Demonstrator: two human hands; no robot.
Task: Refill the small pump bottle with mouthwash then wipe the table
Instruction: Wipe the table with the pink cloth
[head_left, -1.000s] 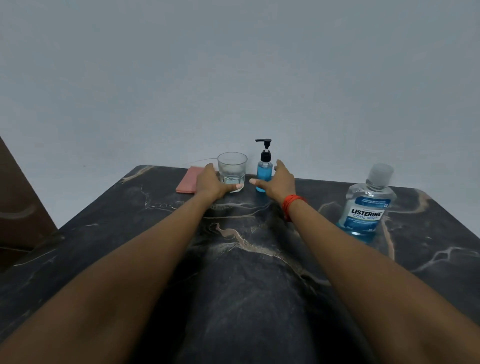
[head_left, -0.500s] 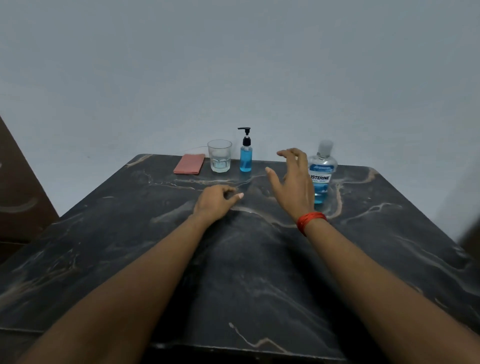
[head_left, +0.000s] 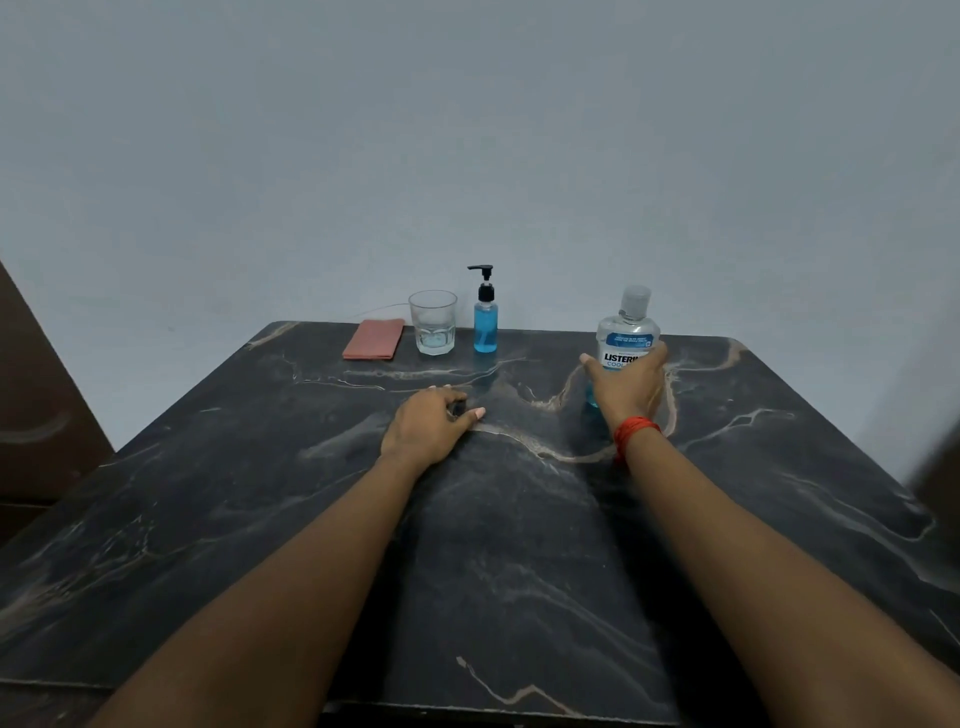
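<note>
Our right hand (head_left: 626, 392) wraps the mouthwash bottle (head_left: 627, 338), seemingly ready to lift and pour; our left hand (head_left: 428, 426) rests loosely curled, empty, on the table (head_left: 519, 545).

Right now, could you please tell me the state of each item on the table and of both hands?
Listerine bottle: upright, capped, gripped by right hand.
Small pump bottle: upright, pump on, blue liquid inside.
Glass: upright, a little clear liquid.
Pink cloth: folded, lying flat.
Right hand: closed around Listerine bottle.
Left hand: loosely curled on table, empty.
</note>
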